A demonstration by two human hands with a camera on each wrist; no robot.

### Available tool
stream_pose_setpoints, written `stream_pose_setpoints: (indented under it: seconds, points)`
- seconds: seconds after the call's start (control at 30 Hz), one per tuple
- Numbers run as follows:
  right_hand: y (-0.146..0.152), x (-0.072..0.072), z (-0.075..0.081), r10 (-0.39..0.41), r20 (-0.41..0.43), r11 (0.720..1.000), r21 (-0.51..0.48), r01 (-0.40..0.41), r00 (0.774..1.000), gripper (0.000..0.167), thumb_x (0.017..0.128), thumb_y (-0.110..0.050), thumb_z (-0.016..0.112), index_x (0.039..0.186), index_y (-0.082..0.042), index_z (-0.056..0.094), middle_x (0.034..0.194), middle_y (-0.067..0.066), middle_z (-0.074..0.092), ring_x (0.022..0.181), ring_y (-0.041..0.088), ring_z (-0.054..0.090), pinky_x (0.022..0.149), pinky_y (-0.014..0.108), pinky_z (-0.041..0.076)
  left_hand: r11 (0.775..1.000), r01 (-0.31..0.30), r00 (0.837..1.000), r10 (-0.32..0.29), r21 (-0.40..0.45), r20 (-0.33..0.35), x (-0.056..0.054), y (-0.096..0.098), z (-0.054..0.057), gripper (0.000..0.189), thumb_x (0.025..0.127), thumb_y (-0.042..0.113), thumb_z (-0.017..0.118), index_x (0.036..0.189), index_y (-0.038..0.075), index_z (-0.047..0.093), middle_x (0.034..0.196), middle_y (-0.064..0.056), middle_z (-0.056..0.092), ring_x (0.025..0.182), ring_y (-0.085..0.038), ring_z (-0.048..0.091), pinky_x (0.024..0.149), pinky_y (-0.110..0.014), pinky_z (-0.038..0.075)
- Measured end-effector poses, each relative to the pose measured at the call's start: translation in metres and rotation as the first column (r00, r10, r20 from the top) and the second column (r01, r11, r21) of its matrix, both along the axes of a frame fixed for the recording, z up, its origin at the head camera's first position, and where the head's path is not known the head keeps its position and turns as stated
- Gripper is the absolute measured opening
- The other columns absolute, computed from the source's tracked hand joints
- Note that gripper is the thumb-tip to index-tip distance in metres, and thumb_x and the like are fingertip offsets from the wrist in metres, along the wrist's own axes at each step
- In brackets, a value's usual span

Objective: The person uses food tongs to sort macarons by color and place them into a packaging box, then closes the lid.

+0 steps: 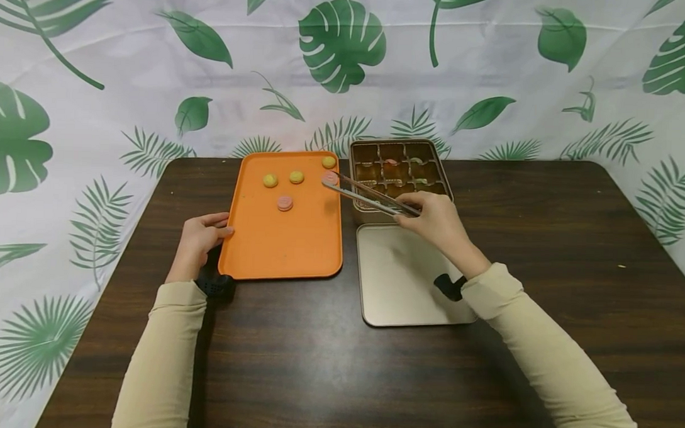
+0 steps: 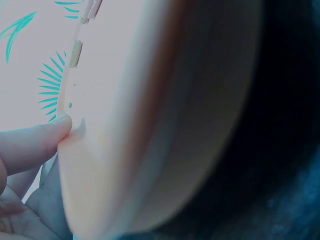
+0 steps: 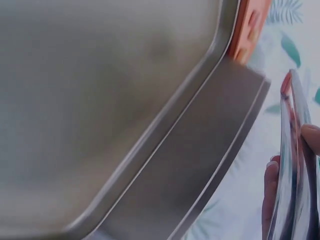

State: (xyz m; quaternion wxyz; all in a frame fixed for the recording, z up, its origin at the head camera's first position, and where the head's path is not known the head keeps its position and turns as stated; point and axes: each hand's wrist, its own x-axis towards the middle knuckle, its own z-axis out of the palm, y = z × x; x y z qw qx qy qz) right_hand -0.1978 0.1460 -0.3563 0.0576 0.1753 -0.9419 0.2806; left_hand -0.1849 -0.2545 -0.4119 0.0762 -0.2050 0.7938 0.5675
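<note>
My left hand (image 1: 197, 239) grips the left rim of an orange tray (image 1: 284, 250), thumb on top, as the left wrist view shows. On the tray lie three yellow macarons, such as the middle one (image 1: 296, 177), and a pink macaron (image 1: 285, 203). My right hand (image 1: 435, 218) holds metal tongs (image 1: 371, 198), which reach left across the front of a divided box. Their tips are at a second pink macaron (image 1: 330, 177) by the tray's right rim. In the right wrist view the tongs (image 3: 295, 175) lie between thumb and fingers.
Right of the tray stands a gold-brown box (image 1: 447, 180) with a compartment insert; a few compartments hold macarons, one of them red-pink (image 1: 390, 163). A flat metal lid (image 1: 408, 292) lies in front of it on the dark wooden table (image 1: 292, 363). Behind hangs a leaf-print cloth (image 1: 239, 78).
</note>
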Motion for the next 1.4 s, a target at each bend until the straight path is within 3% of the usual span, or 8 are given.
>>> stream_pose_setpoints:
  seconds: [0.13, 0.3, 0.43, 0.7, 1.23, 1.4]
  points:
    - [0.023, 0.001, 0.002, -0.05, -0.007, 0.999, -0.008, 0.05, 0.999, 0.032, 0.085, -0.012, 0.07, 0.114, 0.0, 0.069, 0.111, 0.023, 0.069, 0.073, 0.03, 0.064, 0.059, 0.035, 0.047, 1.0, 0.0, 1.0, 0.0, -0.003, 0.001, 0.0, 0.0, 0.001, 0.051, 0.097, 0.005, 0.051, 0.146, 0.003, 0.038, 0.149, -0.019, 0.041, 0.133, -0.032, 0.046, 0.109, -0.039, 0.043]
    - [0.045, 0.002, 0.005, -0.116, 0.021, 0.993, -0.008, 0.116, 0.993, 0.032, 0.086, -0.015, 0.069, 0.115, -0.001, 0.068, 0.103, 0.025, 0.069, 0.068, 0.028, 0.059, 0.052, 0.027, 0.04, 1.0, -0.006, 1.0, 0.006, 0.0, 0.003, -0.001, 0.0, 0.001, 0.051, 0.097, 0.004, 0.052, 0.146, 0.003, 0.038, 0.148, -0.019, 0.041, 0.132, -0.032, 0.046, 0.109, -0.038, 0.043]
    - [0.059, -0.001, 0.003, -0.157, 0.035, 0.988, 0.002, 0.157, 0.987, 0.034, 0.087, -0.018, 0.068, 0.116, -0.001, 0.067, 0.102, 0.026, 0.069, 0.071, 0.029, 0.061, 0.052, 0.027, 0.04, 1.0, -0.006, 1.0, 0.006, 0.001, 0.006, 0.0, 0.0, 0.001, 0.05, 0.097, 0.004, 0.051, 0.146, 0.003, 0.038, 0.148, -0.019, 0.041, 0.132, -0.032, 0.046, 0.109, -0.039, 0.043]
    - [0.081, -0.005, -0.003, -0.212, 0.059, 0.977, 0.042, 0.21, 0.975, 0.035, 0.088, -0.02, 0.067, 0.117, -0.001, 0.067, 0.101, 0.028, 0.069, 0.063, 0.026, 0.053, 0.05, 0.028, 0.035, 1.0, -0.004, 1.0, 0.004, 0.001, 0.004, 0.0, 0.001, 0.0, 0.05, 0.097, 0.005, 0.052, 0.145, 0.003, 0.039, 0.148, -0.019, 0.042, 0.132, -0.032, 0.046, 0.109, -0.039, 0.043]
    - [0.088, -0.008, -0.001, -0.215, 0.096, 0.975, 0.08, 0.208, 0.972, 0.041, 0.087, -0.024, 0.068, 0.121, 0.0, 0.064, 0.084, 0.024, 0.067, 0.054, 0.021, 0.045, 0.046, 0.029, 0.033, 1.0, -0.009, 1.0, 0.009, -0.006, 0.01, 0.001, -0.002, -0.001, 0.049, 0.097, 0.005, 0.05, 0.145, 0.004, 0.04, 0.148, -0.018, 0.042, 0.132, -0.031, 0.047, 0.109, -0.038, 0.044]
    - [0.082, -0.009, -0.002, -0.22, 0.092, 0.974, 0.072, 0.214, 0.971, 0.044, 0.088, -0.025, 0.067, 0.124, -0.001, 0.062, 0.099, 0.028, 0.067, 0.062, 0.025, 0.052, 0.048, 0.028, 0.037, 1.0, -0.012, 1.0, 0.012, 0.001, 0.003, 0.0, -0.001, -0.001, 0.05, 0.097, 0.005, 0.051, 0.145, 0.003, 0.04, 0.148, -0.018, 0.042, 0.132, -0.031, 0.047, 0.109, -0.038, 0.043]
